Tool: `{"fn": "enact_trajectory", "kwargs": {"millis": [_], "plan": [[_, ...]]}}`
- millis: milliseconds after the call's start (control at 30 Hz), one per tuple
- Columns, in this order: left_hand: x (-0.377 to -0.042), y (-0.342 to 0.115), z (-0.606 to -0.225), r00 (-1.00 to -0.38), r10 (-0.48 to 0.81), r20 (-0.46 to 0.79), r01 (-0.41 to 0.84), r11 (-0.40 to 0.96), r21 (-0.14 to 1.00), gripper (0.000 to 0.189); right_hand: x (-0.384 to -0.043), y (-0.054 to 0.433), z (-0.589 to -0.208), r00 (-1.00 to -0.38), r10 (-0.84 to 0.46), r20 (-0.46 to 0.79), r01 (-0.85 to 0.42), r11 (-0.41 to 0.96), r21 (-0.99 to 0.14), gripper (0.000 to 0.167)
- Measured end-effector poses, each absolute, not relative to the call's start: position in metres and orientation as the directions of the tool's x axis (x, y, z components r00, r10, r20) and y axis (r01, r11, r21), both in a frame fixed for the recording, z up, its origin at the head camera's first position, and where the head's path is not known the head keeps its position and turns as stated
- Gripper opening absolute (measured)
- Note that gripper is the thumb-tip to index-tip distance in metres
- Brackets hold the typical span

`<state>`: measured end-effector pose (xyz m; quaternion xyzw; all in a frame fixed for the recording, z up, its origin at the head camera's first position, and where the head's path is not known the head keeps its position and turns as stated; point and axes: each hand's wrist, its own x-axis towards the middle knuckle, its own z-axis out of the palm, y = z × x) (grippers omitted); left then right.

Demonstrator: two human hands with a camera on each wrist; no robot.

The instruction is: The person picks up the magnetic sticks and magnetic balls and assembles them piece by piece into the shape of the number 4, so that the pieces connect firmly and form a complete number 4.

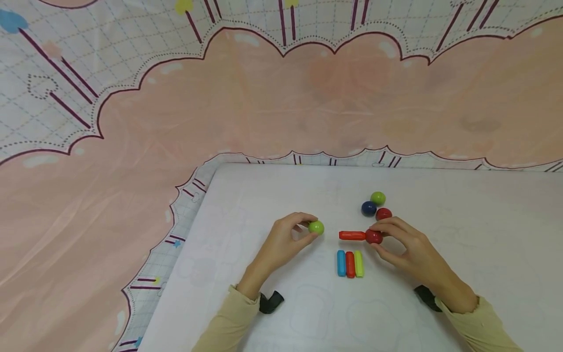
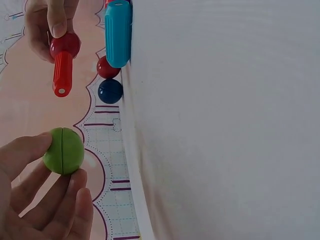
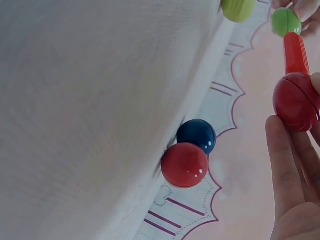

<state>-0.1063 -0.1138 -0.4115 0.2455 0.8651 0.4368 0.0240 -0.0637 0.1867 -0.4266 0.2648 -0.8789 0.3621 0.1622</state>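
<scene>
My left hand (image 1: 283, 240) pinches a glossy green ball (image 1: 316, 228) between thumb and fingers. In the left wrist view, a seam line runs down that green ball (image 2: 64, 151). Opposite it, my right hand (image 1: 411, 249) grips a dark red ball (image 1: 374, 236) by thumb and fingertips. A ridged red stick (image 1: 352, 235) juts from this ball and points left toward the green one, with a gap between them. In the left wrist view, the near end of the red stick (image 2: 62, 80) shows a small hole.
Beyond my right hand, a second green ball (image 1: 378, 198), a navy ball (image 1: 368, 209) and another red ball (image 1: 384, 213) cluster on the white tabletop (image 1: 246, 195). Nearer me, blue (image 1: 341, 263), red (image 1: 350, 264) and yellow-green (image 1: 359, 264) sticks lie side by side.
</scene>
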Motion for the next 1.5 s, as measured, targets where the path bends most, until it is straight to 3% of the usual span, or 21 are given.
{"fn": "enact_trajectory", "kwargs": {"millis": [1500], "plan": [[-0.095,-0.107,-0.410,-0.868,0.471,0.158,0.402,0.481,0.779,0.032,-0.065,0.174,-0.425,-0.789,-0.368,0.493,-0.606,0.599,-0.523,0.053]]}}
